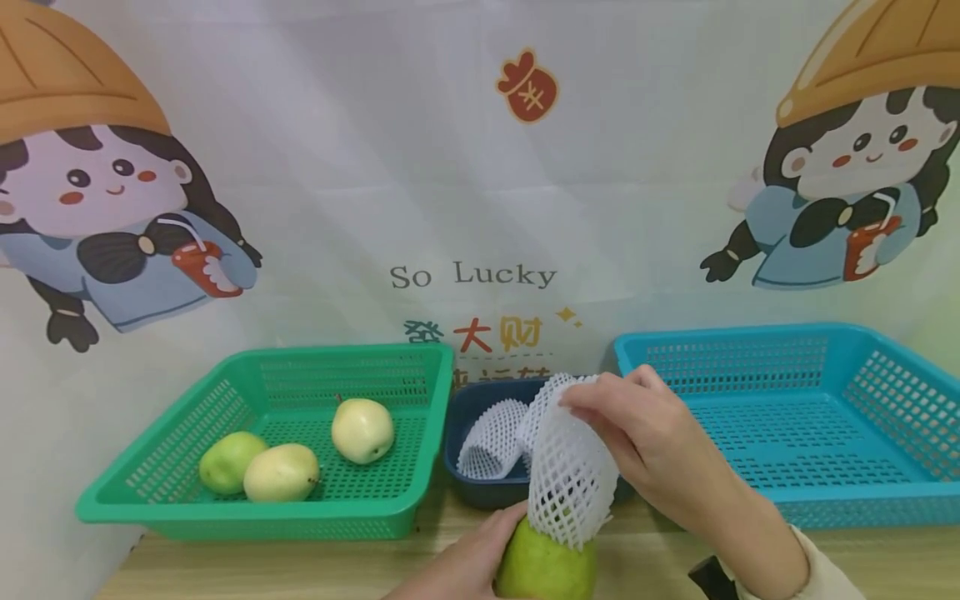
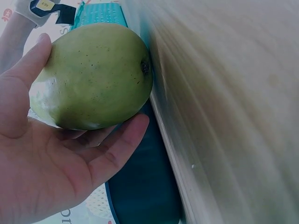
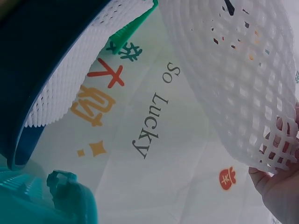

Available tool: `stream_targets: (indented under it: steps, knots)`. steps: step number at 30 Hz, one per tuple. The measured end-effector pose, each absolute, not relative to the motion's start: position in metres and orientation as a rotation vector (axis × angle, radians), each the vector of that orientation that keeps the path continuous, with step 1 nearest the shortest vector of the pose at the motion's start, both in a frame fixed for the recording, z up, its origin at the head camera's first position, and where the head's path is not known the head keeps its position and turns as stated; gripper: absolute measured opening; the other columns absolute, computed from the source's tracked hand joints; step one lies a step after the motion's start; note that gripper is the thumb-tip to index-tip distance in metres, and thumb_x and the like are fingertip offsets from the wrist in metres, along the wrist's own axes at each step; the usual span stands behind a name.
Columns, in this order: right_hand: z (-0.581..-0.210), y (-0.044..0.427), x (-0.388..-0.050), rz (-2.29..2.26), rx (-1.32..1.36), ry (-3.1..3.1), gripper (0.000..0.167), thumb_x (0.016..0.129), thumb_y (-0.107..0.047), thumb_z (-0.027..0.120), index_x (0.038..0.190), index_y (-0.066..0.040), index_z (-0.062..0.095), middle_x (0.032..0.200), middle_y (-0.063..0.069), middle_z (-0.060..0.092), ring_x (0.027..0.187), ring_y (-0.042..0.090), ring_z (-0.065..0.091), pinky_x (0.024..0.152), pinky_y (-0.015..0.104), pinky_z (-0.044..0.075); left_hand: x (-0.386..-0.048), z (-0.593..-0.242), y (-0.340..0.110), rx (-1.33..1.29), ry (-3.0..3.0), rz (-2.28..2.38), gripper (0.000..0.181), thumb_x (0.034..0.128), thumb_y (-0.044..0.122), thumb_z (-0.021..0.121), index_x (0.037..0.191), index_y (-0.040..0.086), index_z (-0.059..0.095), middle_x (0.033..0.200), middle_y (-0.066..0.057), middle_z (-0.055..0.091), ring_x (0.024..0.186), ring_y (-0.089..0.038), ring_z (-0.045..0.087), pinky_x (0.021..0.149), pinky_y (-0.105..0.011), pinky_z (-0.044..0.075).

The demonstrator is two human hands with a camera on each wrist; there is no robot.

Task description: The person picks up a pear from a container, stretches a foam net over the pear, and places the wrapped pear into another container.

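Note:
In the head view, my left hand (image 1: 474, 557) holds a green pear (image 1: 546, 568) low at the front centre. The left wrist view shows thumb and fingers curved round this pear (image 2: 93, 77), its dark end dimple towards the table. A white foam net sleeve (image 1: 572, 479) stands over the pear's top, covering only its upper part. My right hand (image 1: 663, 437) pinches the sleeve's upper end between thumb and fingers. Close up in the right wrist view, the net (image 3: 243, 88) hangs from the right hand (image 3: 280, 193) at the frame's edge.
On the left stands a green basket (image 1: 262, 512) with a green pear (image 1: 228, 461) and two pale yellow pears (image 1: 282, 473). A dark blue bin (image 1: 480, 492) behind my hands holds more foam nets (image 1: 491, 437). To the right is a blue basket (image 1: 847, 508). A printed cloth hangs behind.

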State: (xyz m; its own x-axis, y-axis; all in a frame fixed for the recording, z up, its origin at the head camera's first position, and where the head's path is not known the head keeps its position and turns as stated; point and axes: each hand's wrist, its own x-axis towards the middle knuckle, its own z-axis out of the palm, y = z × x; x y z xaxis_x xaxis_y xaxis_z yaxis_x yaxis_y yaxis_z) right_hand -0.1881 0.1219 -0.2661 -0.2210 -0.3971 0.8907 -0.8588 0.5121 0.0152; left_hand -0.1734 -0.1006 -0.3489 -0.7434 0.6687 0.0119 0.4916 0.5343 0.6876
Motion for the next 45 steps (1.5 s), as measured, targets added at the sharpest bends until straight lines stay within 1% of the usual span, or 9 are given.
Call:
stream_targets:
  steps: [6, 13, 16, 25, 31, 35, 39, 41, 45]
  knots:
    - [-0.270, 0.120, -0.186, 0.724, 1.062, -1.877, 0.030, 0.098, -0.032, 0.041, 0.098, -0.013, 0.065, 0.090, -0.003, 0.068, 0.069, 0.008, 0.044, 0.065, 0.018, 0.033, -0.173, -0.350, -0.101, 0.971, 2.454, 1.096, 0.088, 0.0738, 0.030, 0.077, 0.144, 0.010, 0.027, 0.140, -0.008, 0.041, 0.123, -0.010, 0.042, 0.101, -0.029, 0.038]
    - [-0.269, 0.120, -0.184, 0.844, 1.144, -1.899, 0.031, 0.098, -0.033, 0.041, 0.096, -0.012, 0.064, 0.092, -0.003, 0.066, 0.076, 0.007, 0.043, 0.064, 0.016, 0.036, -0.171, -0.349, -0.104, 0.917, 2.363, 1.207, 0.091, 0.0765, 0.029, 0.076, 0.146, 0.013, 0.018, 0.134, -0.006, 0.044, 0.112, -0.005, 0.047, 0.092, -0.025, 0.041]
    - [-0.269, 0.119, -0.184, 0.834, 1.178, -1.914, 0.031, 0.098, -0.032, 0.040, 0.097, -0.013, 0.064, 0.094, -0.004, 0.067, 0.079, 0.007, 0.046, 0.068, 0.018, 0.037, -0.170, -0.348, -0.103, 0.929, 2.381, 1.207, 0.093, 0.0781, 0.028, 0.074, 0.147, 0.012, 0.014, 0.136, -0.009, 0.043, 0.114, -0.007, 0.048, 0.094, -0.026, 0.041]
    - [-0.270, 0.113, -0.187, 0.762, 1.227, -1.863, 0.029, 0.098, -0.029, 0.041, 0.097, -0.012, 0.065, 0.093, -0.004, 0.067, 0.083, 0.009, 0.054, 0.072, 0.021, 0.038, -0.167, -0.346, -0.102, 0.809, 2.298, 1.329, 0.094, 0.0799, 0.032, 0.073, 0.147, 0.020, 0.010, 0.136, -0.004, 0.042, 0.115, -0.012, 0.048, 0.093, -0.027, 0.041]
    - [-0.274, 0.112, -0.183, 0.788, 1.223, -1.917, 0.025, 0.098, -0.026, 0.043, 0.099, -0.014, 0.064, 0.095, -0.005, 0.067, 0.083, 0.009, 0.054, 0.071, 0.022, 0.040, -0.171, -0.344, -0.101, 0.707, 2.233, 1.337, 0.096, 0.0801, 0.034, 0.073, 0.148, 0.017, 0.008, 0.131, -0.007, 0.044, 0.105, -0.016, 0.052, 0.078, -0.027, 0.048]
    - [-0.277, 0.113, -0.185, 0.763, 1.209, -1.976, 0.019, 0.097, -0.021, 0.048, 0.102, -0.015, 0.064, 0.097, -0.006, 0.067, 0.083, 0.008, 0.052, 0.070, 0.021, 0.041, -0.172, -0.345, -0.100, 0.721, 2.229, 1.329, 0.093, 0.0809, 0.036, 0.071, 0.148, 0.016, 0.010, 0.134, -0.008, 0.044, 0.111, -0.020, 0.052, 0.081, -0.029, 0.048]
    - [-0.279, 0.117, -0.190, 0.711, 1.187, -2.033, 0.013, 0.092, -0.012, 0.056, 0.101, -0.014, 0.065, 0.096, -0.006, 0.067, 0.080, 0.007, 0.052, 0.069, 0.020, 0.042, -0.173, -0.349, -0.100, 0.828, 2.246, 1.308, 0.084, 0.0826, 0.028, 0.071, 0.146, 0.011, 0.018, 0.132, -0.007, 0.047, 0.116, -0.016, 0.050, 0.088, -0.026, 0.046]
    - [-0.280, 0.119, -0.191, 0.704, 1.172, -2.059, 0.015, 0.089, -0.007, 0.059, 0.100, -0.015, 0.065, 0.095, -0.007, 0.067, 0.077, 0.005, 0.051, 0.067, 0.019, 0.041, -0.173, -0.351, -0.101, 0.863, 2.277, 1.275, 0.077, 0.0829, 0.026, 0.070, 0.144, 0.011, 0.026, 0.128, -0.004, 0.049, 0.112, -0.009, 0.050, 0.089, -0.023, 0.045]
    - [-0.278, 0.122, -0.191, 0.712, 1.131, -2.111, 0.020, 0.086, -0.004, 0.062, 0.101, -0.017, 0.064, 0.092, -0.008, 0.066, 0.073, 0.004, 0.045, 0.061, 0.017, 0.040, -0.174, -0.354, -0.102, 0.867, 2.340, 1.204, 0.066, 0.0822, 0.027, 0.071, 0.138, 0.014, 0.039, 0.119, -0.001, 0.052, 0.098, -0.002, 0.051, 0.081, -0.021, 0.046]
